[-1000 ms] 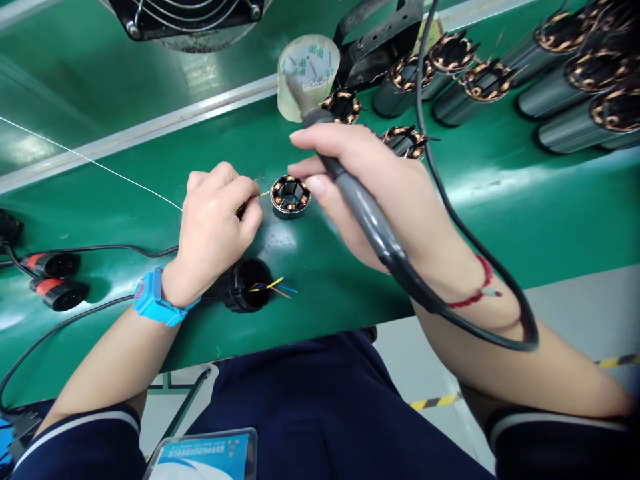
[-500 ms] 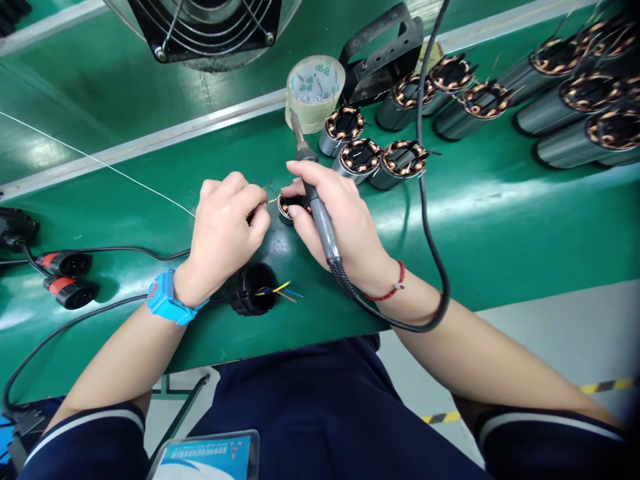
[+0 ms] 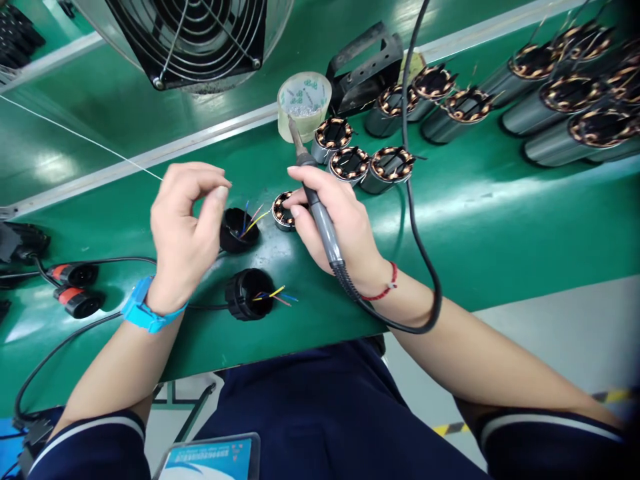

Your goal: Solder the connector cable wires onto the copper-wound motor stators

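Observation:
My right hand (image 3: pixel 345 223) is closed around a soldering iron (image 3: pixel 323 223), its tip pointing up and away over the bench. The thumb and a finger of that hand also hold a small stator (image 3: pixel 284 212) with copper windings on the bench. My left hand (image 3: pixel 185 227) is raised to the left, thumb and forefinger pinched; a thin pale solder wire (image 3: pixel 85 133) runs into it from the upper left. Between the hands lies a black round housing (image 3: pixel 237 239); its yellow wire (image 3: pixel 257 222) reaches the stator's edge. Nearer me, a second black housing (image 3: pixel 245 300) has coloured wires sticking out.
Several wound stators (image 3: pixel 387 167) stand at the back right, with taller ones beyond. A tape roll (image 3: pixel 320 110) with bits inside, a black metal bracket (image 3: pixel 365 73) and a fan (image 3: pixel 200 40) are at the back. Red-banded connectors (image 3: pixel 83 300) lie left; the iron's cord (image 3: pixel 413 227) loops right.
My left hand has moved left and up, away from the stator, uncovering the housing with its wires. My right hand stays at the stator with the iron. The view has shifted slightly.

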### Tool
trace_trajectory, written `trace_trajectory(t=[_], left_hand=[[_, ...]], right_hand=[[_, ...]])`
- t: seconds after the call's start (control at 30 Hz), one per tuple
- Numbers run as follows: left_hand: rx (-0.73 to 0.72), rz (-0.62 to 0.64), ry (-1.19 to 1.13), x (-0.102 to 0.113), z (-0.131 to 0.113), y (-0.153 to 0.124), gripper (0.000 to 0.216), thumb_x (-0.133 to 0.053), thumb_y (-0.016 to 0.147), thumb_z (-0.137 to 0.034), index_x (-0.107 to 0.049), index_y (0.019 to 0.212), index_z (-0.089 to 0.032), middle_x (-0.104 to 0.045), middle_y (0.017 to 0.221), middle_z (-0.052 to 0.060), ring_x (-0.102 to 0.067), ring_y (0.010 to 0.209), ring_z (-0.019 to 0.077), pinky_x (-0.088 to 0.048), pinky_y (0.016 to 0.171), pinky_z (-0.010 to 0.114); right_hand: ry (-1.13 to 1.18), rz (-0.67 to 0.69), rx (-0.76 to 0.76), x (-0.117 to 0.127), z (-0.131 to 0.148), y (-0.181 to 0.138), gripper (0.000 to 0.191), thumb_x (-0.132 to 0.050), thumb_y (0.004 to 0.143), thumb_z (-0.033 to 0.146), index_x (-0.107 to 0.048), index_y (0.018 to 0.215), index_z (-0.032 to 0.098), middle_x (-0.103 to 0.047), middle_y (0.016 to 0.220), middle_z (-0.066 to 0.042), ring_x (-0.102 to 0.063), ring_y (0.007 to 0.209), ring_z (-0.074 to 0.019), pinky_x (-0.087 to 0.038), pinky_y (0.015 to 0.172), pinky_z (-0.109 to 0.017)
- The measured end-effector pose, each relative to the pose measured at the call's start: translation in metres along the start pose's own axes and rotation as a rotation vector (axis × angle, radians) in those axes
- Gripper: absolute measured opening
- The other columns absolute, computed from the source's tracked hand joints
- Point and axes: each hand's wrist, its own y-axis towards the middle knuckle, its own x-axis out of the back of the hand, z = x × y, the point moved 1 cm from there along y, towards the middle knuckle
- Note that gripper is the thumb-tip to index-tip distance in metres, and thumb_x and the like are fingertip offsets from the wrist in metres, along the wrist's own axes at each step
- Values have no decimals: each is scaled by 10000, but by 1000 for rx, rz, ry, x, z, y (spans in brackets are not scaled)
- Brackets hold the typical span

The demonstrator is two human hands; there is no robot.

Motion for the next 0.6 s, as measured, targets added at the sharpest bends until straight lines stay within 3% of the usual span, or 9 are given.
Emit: trace_trajectory(t=[0.1, 0.27, 0.4, 0.5, 0.6], left_hand=[[54, 27, 112, 8, -3, 1, 105, -512, 906, -222, -611, 873, -224, -610, 849, 13, -575, 785, 145, -469, 721, 298], [37, 477, 493, 8, -20, -6, 165, -581, 859, -312, -596, 975, -195, -597, 950, 45, -592, 793, 186, -455, 658, 291], [59, 573, 727, 5, -33, -14, 227, -553, 875, -365, -596, 1007, -185, -592, 1026, 80, -611, 739, 206, -407, 548, 280], [69, 623, 749, 5, -33, -13, 235, -505, 897, -359, -621, 971, -169, -606, 1023, 94, -614, 726, 214, -398, 541, 291], [115, 714, 593, 8, -22, -5, 254, -456, 906, -326, -646, 939, -162, -637, 1000, 87, -618, 798, 224, -437, 626, 311]], right_hand=[[19, -13, 6, 2, 0, 0, 404, -475, 887, 159, -507, 1278, 252, -709, 942, -19, -618, 996, -230, -430, 968, -453], [32, -12, 10, 4, 1, 1, 389, -469, 903, 180, -511, 1283, 250, -712, 959, -27, -618, 984, -228, -440, 957, -449], [43, -13, 19, 5, 1, 1, 378, -463, 911, 184, -519, 1281, 239, -711, 951, -28, -616, 989, -224, -446, 955, -442], [42, -4, 25, 5, 1, 1, 374, -457, 913, 188, -522, 1278, 238, -712, 955, -28, -620, 1000, -225, -459, 937, -436], [39, 3, 40, 5, 1, 1, 371, -456, 912, 191, -526, 1275, 229, -714, 952, -33, -627, 1000, -227, -471, 918, -429]])
